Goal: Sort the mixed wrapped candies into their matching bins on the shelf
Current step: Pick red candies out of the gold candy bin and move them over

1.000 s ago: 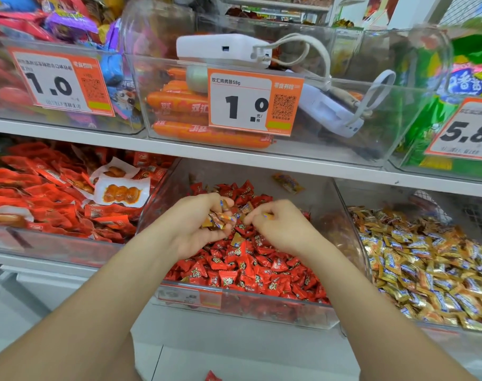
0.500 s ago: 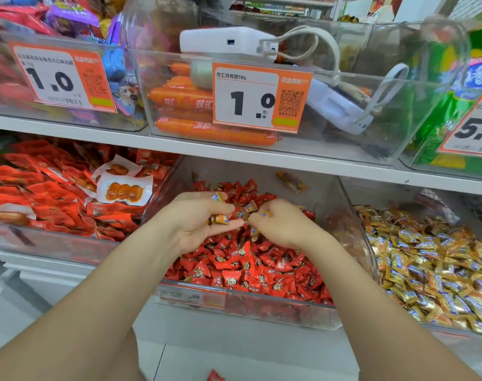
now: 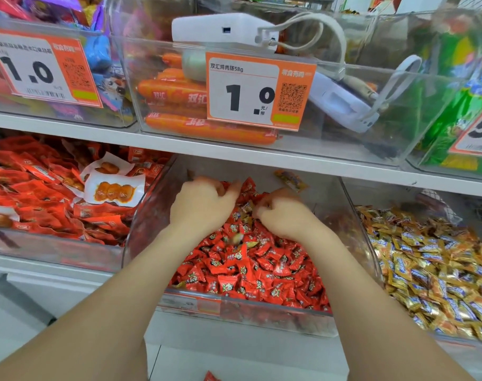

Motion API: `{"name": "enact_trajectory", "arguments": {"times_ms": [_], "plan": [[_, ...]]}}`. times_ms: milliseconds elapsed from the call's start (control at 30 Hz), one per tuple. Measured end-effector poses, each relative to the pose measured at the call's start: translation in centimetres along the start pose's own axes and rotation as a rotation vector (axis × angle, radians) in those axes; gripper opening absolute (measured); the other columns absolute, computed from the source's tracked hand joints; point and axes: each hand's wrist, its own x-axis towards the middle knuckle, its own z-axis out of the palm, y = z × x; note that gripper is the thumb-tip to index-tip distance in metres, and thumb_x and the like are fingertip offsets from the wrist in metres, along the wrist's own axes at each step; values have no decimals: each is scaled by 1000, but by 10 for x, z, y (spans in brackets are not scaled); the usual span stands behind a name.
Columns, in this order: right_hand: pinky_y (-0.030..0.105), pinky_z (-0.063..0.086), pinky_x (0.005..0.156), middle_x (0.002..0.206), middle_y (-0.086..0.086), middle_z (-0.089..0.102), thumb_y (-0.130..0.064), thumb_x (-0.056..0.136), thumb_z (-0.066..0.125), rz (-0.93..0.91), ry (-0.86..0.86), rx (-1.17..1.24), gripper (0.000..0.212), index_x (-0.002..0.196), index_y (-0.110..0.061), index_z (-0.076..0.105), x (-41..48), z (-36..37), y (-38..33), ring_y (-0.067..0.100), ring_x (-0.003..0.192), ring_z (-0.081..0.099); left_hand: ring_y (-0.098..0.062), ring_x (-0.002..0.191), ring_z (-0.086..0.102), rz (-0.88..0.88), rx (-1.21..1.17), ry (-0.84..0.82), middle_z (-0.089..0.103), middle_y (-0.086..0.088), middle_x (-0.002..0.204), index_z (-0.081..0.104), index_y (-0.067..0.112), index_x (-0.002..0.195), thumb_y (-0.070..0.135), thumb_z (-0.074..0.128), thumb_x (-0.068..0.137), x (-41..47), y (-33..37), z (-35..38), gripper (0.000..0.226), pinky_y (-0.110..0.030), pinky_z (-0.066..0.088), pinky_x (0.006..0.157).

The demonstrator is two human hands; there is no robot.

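Head view, lower shelf level. Both hands inside the middle clear bin [image 3: 245,312], over the pile of red wrapped candies [image 3: 248,273]. Left hand [image 3: 204,204]: back toward camera, fingers bent down toward the rear of the pile, motion-blurred; cannot tell whether it has hold of anything. Right hand [image 3: 285,215]: fingers curled, tips down among the candies just beside the left hand; contents of its grasp hidden, cannot tell. One gold-wrapped piece [image 3: 290,180] lies against the back wall of the middle bin; a blurred yellowish piece [image 3: 238,238] sits among the reds below the hands. Gold wrapped candies [image 3: 432,270] fill the right bin. Left bin holds red snack packets [image 3: 41,193]. Shelf above: orange sausages [image 3: 176,96] behind a price tag [image 3: 259,90] reading 1.0
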Motion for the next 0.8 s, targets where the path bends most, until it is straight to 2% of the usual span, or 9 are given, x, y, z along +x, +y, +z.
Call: {"name": "enact_trajectory", "arguments": {"times_ms": [100,200,267,367,467,567,633,733,800], "plan": [[36,53,64,73,13,68,-67,90,67,-28,-165,-111,64,80,-5,69,-5,-2,1,24,70,67,-26,61,61,150,55,69,56,0,55,57,19,55,55,62,98,8,-10,8,57,-34,47,61],[36,51,61,67,10,64,-69,86,72,-69,-256,-166,66,92,-4,77,-13,2,3,21,63,63,-19,76,66,239,58,-35,65,10,74,76,24,89,41,69,98,13,-13,9,21,-32,48,71],[29,46,57,62,-2,61,-64,87,74,-88,-283,-144,55,91,-10,79,-15,2,3,12,55,56,-20,89,68,262,119,-109,67,10,92,73,31,112,33,71,96,13,-16,7,16,-37,56,83],[26,48,56,74,-7,74,-47,88,81,-134,-343,-68,23,83,-25,80,-19,-4,1,2,54,58,-21,101,64,300,294,-248,59,5,115,70,38,122,34,72,96,12,-21,3,26,-42,55,91],[26,48,57,69,-8,69,-38,93,72,-138,-324,-64,18,83,-23,76,-26,-9,2,-1,53,57,-21,102,64,288,342,-347,61,5,114,71,34,116,35,76,94,7,-22,0,23,-41,55,89],[31,36,54,65,3,50,-36,101,60,-118,-301,-111,41,88,2,66,-33,-10,3,14,53,43,-16,92,64,249,301,-351,65,8,102,66,29,92,35,84,87,5,-22,-5,19,-34,52,78],[34,34,56,70,11,44,-36,103,56,-128,-283,-103,43,79,0,54,-36,-12,4,19,59,39,-8,86,61,227,255,-387,67,8,97,69,27,88,34,89,83,1,-20,-12,21,-24,47,70],[31,35,50,70,23,59,-34,104,54,-126,-213,-27,42,87,4,55,-40,-16,4,17,52,41,-3,91,61,171,241,-492,71,10,95,78,27,86,38,91,79,-4,-23,-28,19,-16,44,70],[26,35,44,56,1,63,-28,105,55,-135,-161,41,24,100,-6,63,-41,-18,5,10,42,40,-6,94,68,163,224,-547,77,12,93,81,30,84,38,88,83,-6,-25,-37,10,-27,55,81]]}}
